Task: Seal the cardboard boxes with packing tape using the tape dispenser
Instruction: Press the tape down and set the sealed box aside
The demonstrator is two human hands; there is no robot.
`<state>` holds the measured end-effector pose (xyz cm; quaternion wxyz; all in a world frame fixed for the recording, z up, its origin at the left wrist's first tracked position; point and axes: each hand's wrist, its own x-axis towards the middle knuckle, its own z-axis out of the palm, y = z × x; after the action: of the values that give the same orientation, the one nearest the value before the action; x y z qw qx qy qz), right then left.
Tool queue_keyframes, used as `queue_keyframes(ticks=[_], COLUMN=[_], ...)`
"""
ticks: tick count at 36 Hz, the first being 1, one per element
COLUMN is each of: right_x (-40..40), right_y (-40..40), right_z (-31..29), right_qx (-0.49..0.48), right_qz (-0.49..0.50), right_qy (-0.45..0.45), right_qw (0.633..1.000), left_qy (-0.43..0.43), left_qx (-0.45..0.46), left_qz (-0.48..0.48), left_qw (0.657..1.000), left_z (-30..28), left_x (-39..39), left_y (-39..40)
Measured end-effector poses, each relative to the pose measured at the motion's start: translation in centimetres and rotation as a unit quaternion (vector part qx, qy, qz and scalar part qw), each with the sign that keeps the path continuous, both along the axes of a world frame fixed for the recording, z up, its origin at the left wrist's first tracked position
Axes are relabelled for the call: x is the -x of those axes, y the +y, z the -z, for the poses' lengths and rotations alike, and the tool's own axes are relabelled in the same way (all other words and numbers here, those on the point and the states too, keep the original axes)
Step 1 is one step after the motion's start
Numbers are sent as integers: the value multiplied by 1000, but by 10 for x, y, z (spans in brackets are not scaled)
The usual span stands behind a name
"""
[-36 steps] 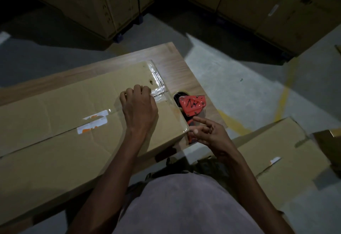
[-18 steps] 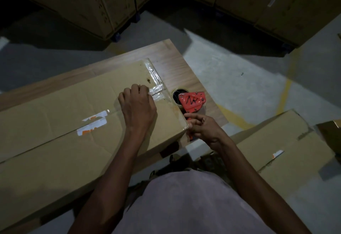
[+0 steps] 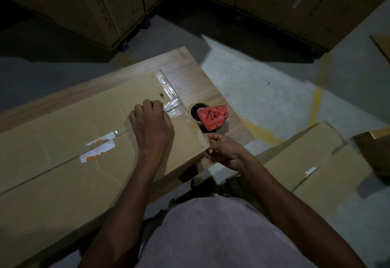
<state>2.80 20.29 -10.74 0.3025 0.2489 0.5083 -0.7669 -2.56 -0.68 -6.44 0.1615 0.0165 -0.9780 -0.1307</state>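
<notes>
A long flat cardboard box (image 3: 69,162) lies on a wooden table (image 3: 190,73). Clear packing tape (image 3: 168,92) runs along its right end and shines. My left hand (image 3: 153,126) rests on top of the box near that end, knuckles up, with its curled fingers pressing at the tape's edge. My right hand (image 3: 223,151) pinches the box's near right corner, thumb on top and fingers below, where tape wraps the edge. The red tape dispenser (image 3: 213,116) lies on the table just beyond the right hand, beside the box end; neither hand touches it.
A second flat cardboard box (image 3: 312,170) lies on the concrete floor to the right. Tall stacked cartons (image 3: 88,3) stand behind the table and at the back right (image 3: 306,3). A yellow line (image 3: 316,103) marks the floor. The table's right edge is just past the dispenser.
My right hand has moved left from beside the dispenser to the box's near right corner and closed on it. My left hand has curled its fingers tighter at the tape.
</notes>
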Motion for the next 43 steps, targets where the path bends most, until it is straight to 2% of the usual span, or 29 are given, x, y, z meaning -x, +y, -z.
queue_keyframes(ticks=[3, 7, 14, 16, 18, 21, 24, 27, 29, 34, 38, 40, 43], right_x=[-3, -13, -16, -14, -15, -24, -34, -43, -48, -39, -20, -12, 3], right_y=[-5, -6, -13, -13, -16, -27, -30, -28, -36, -47, -47, -49, -53], right_z=[-2, -3, -5, -7, -10, -16, -32, -44, -45, -48, -57, -61, -65], right_qx=[-48, -23, -46, -73, -145, -294, -375, -491, -536, -618, -613, -626, -627], right_qz=[10, 59, 68, 61, 49, 35, 22, -82, -144, -210, -276, -288, -299], right_qy=[16, 21, 9, 26, 52, 106, 153, 247, 282, 285, 273, 290, 311], right_qw=[999, 998, 997, 995, 987, 949, 914, 831, 782, 702, 688, 665, 648], left_qy=[-2, 7, 3, 5, 7, 12, 16, 13, 7, 10, 19, 23, 20], left_qx=[2, -11, -5, -4, -6, -11, -25, -28, -25, -32, -27, -22, -19], left_qz=[2, 5, 5, 6, 8, 12, 13, 16, 17, 18, 15, 5, -7], left_qw=[1000, 1000, 1000, 1000, 1000, 1000, 999, 999, 1000, 999, 999, 999, 1000], left_z=[1, 0, 0, 0, 0, 1, 2, 1, 1, 3, 6, 7, 9], left_x=[0, -1, -3, -3, -3, -3, -3, -4, -4, -4, -6, -2, 6], left_y=[-1, -1, 0, 0, 0, -2, -2, -2, -3, -3, -1, -3, -6])
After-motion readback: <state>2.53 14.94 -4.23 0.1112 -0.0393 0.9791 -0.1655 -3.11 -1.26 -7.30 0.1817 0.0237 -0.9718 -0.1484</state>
